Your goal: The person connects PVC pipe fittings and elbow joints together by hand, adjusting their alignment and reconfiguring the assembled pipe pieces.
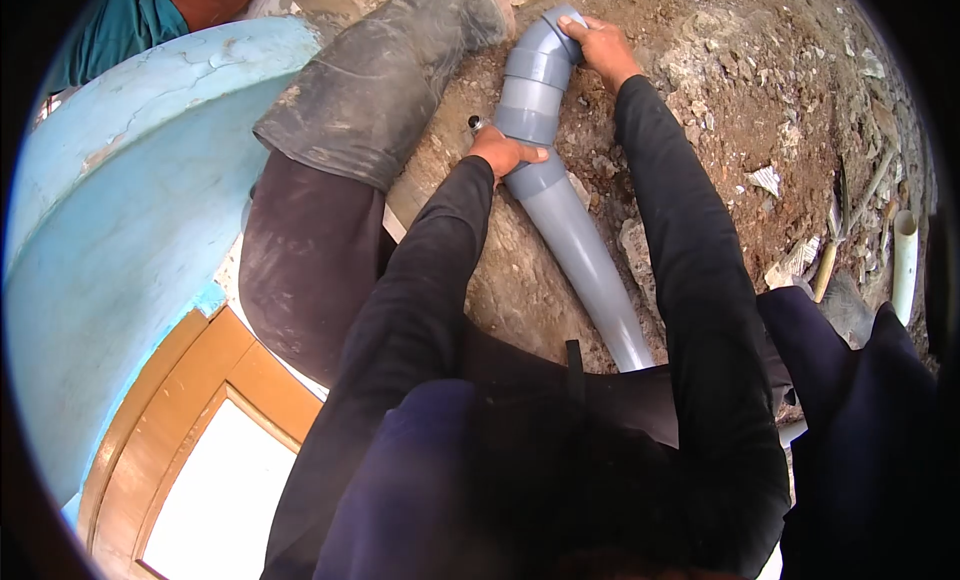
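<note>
A long grey plastic pipe (pixel 585 255) runs from beside my legs up to a grey elbow fitting (pixel 540 55) at its far end. My left hand (pixel 508 154) is closed against the pipe's collar, its thumb lying across the joint. Out of that same hand pokes a small dark, shiny tip (pixel 475 123); the rest of this object is hidden, and its kind is unclear. At the elbow's upper end, my right hand (pixel 603 50) grips the fitting with the thumb on its rim and the other fingers around the outer side.
Rough soil with stones and rubble (pixel 735 100) covers the right side. A pale upright pipe (pixel 904 265) stands at far right. My booted leg (pixel 370 100) is left of the pipe. Beyond lie a light-blue curved wall (pixel 130 200), a wooden frame (pixel 190 400) and another person's clothing (pixel 130 35).
</note>
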Demonstrator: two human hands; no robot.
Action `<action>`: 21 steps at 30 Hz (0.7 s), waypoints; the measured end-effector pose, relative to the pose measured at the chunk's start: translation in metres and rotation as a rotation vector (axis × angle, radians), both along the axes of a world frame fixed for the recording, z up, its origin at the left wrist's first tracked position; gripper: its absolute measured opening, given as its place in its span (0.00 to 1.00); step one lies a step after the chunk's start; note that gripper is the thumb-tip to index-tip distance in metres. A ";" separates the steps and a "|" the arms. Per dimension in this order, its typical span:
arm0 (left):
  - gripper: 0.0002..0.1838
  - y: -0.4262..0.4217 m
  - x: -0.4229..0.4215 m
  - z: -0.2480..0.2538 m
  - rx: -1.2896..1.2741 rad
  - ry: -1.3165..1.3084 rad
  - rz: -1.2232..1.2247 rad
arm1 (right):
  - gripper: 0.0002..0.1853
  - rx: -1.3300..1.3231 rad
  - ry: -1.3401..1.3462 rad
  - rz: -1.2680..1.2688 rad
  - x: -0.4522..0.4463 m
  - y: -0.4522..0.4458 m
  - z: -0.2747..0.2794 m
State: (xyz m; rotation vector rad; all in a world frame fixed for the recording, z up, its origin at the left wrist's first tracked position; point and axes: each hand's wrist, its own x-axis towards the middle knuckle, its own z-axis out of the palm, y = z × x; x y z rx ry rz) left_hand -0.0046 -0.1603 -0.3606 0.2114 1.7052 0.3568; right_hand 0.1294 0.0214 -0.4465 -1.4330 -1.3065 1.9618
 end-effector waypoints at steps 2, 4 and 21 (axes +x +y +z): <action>0.36 -0.008 -0.002 -0.016 0.089 -0.078 0.046 | 0.37 -0.026 -0.004 0.050 0.005 0.007 -0.001; 0.34 -0.007 0.012 -0.003 0.105 -0.018 0.338 | 0.38 -0.042 0.019 0.106 0.010 0.009 -0.009; 0.57 -0.013 0.040 -0.033 0.024 0.682 0.317 | 0.38 0.130 0.034 0.032 0.002 0.001 -0.026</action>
